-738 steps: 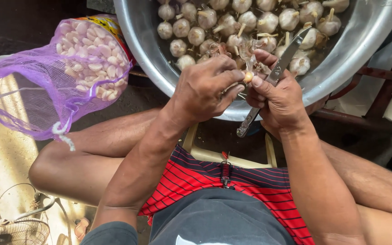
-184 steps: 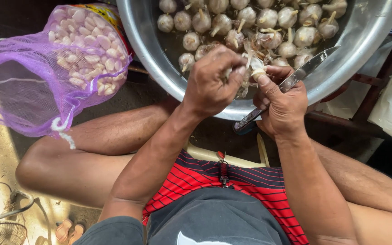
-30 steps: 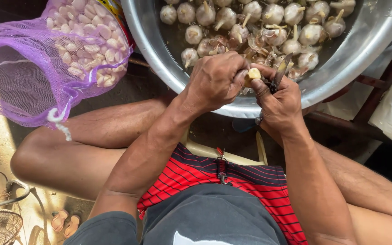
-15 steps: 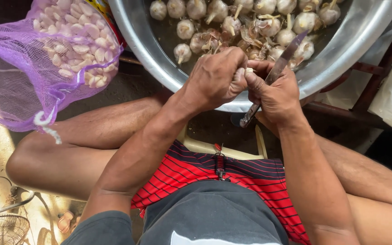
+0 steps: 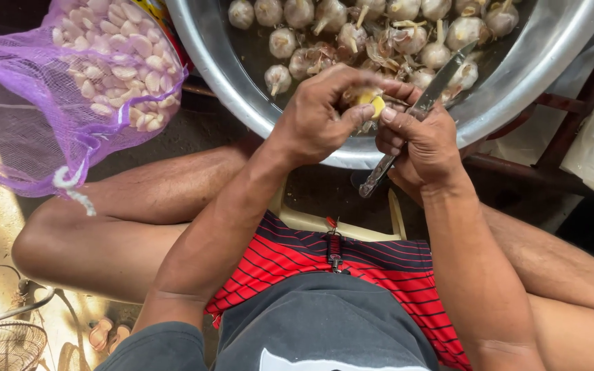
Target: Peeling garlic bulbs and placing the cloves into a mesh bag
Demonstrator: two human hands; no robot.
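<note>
Left hand (image 5: 321, 117): curling knuckles-up, thumb and fingertips pinching together at its right side, meeting the other hand.
Right hand (image 5: 421, 141): closing into a loose fist, thumb pressing forward, fingers folding under the palm in a firm grip.
Left forearm: reaching up from the lower left, bending at the elbow, bare.
Right forearm: rising steeply from the lower right, wrist cocking slightly inward.
Hands together: touching at the fingertips, working close in front of the torso.
Legs: spreading wide apart, knees pointing outward, bare.
</note>
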